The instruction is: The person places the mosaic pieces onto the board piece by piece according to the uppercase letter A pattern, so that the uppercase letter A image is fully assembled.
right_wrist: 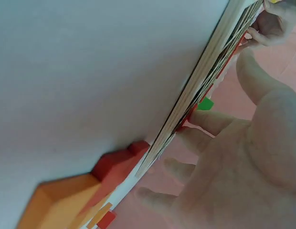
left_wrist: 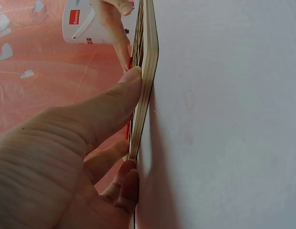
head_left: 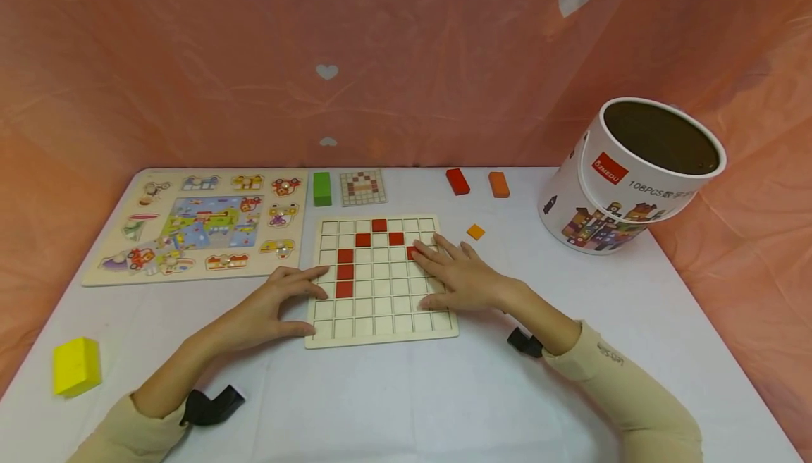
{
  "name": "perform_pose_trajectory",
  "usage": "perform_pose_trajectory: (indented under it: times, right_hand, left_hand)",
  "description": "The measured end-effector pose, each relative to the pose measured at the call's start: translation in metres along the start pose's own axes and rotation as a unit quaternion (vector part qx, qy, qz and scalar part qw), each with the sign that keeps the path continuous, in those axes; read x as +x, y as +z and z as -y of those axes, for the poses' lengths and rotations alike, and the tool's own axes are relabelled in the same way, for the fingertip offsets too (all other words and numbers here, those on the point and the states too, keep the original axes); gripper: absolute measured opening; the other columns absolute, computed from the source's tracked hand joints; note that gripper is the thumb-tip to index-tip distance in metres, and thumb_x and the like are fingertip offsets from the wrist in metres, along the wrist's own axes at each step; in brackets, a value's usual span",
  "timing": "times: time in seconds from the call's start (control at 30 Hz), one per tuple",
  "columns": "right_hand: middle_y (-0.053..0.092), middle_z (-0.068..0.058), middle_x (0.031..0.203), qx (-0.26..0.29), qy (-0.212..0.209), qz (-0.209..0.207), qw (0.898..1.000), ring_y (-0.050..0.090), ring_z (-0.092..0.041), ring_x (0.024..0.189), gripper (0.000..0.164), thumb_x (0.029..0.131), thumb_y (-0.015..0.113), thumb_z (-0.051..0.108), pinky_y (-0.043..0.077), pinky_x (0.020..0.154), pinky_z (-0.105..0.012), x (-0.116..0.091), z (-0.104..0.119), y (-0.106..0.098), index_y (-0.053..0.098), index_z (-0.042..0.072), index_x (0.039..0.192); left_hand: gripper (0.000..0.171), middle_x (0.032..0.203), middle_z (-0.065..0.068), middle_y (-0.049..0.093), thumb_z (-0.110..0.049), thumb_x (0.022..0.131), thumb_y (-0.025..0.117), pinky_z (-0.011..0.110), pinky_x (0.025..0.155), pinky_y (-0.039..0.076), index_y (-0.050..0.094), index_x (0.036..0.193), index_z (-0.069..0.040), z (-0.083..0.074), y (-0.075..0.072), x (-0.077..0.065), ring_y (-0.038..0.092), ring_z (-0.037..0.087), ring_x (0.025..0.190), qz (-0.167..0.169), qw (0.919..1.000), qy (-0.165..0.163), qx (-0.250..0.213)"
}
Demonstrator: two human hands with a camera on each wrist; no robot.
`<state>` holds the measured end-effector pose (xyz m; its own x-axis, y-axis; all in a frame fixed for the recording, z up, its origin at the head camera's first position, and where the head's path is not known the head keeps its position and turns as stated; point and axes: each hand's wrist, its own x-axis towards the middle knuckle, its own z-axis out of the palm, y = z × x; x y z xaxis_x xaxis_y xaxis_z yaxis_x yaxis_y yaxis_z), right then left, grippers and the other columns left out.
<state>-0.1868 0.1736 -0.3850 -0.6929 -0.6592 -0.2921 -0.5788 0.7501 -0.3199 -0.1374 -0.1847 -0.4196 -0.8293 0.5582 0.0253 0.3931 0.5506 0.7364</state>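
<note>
The grid board (head_left: pixel 380 287) lies flat near the middle of the tabletop (head_left: pixel 406 406), and the likeliest trouble is a slipped tile: the red tile (head_left: pixel 411 253) near its right edge sits under fingertips of the right hand (head_left: pixel 472 283), which is spread, gripping nothing, so a sideways push could skew it out of its square. The left hand (head_left: pixel 273 308), fingers loosely bent and apart, rests at the left edge without clasping it; uneven pressure there might swivel the board and jolt every tile, including the column of three red tiles (head_left: pixel 345 272) just beside its fingertips. Farther out, the orange tile (head_left: pixel 476 232) lies near the right little finger, where a careless sweep could knock it away.
</note>
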Motion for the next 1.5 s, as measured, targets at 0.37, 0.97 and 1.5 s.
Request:
perform_pose_trajectory:
  times: [0.37, 0.97, 1.5]
  right_hand:
    - [0.051, -0.017, 0.135, 0.210, -0.003, -0.120, 0.970, 0.048, -0.032, 0.120, 0.056, 0.088, 0.075, 0.006, 0.042, 0.099, -0.050, -0.033, -0.044, -0.006, 0.053, 0.001, 0.139]
    - [0.059, -0.001, 0.095, 0.182, 0.018, -0.116, 0.976, 0.050, -0.024, 0.097, 0.019, 0.082, 0.078, -0.001, 0.045, 0.090, -0.043, -0.041, -0.058, 0.002, 0.066, 0.006, 0.096]
    - [0.062, -0.004, 0.086, 0.235, -0.009, -0.155, 0.959, 0.052, -0.019, 0.073, 0.011, 0.089, 0.071, -0.001, 0.045, 0.062, -0.025, -0.028, -0.050, -0.006, 0.068, 0.003, 0.099]
  left_hand:
    - [0.039, 0.156, 0.005, 0.041, -0.025, 0.080, 0.085, 0.041, 0.099, 0.036, 0.068, 0.115, -0.022, -0.001, 0.001, 0.000, 0.037, 0.017, 0.122, -0.003, 1.0000, 0.004, 0.000]
    - [0.039, 0.157, 0.003, 0.039, -0.028, 0.080, 0.084, 0.044, 0.101, 0.035, 0.068, 0.116, -0.024, 0.001, 0.000, 0.000, 0.036, 0.016, 0.123, 0.001, 1.0000, -0.004, -0.005]
    - [0.040, 0.157, 0.004, 0.040, -0.025, 0.080, 0.085, 0.046, 0.100, 0.036, 0.068, 0.116, -0.022, 0.000, 0.000, 0.001, 0.036, 0.017, 0.122, 0.003, 1.0000, -0.005, 0.002]
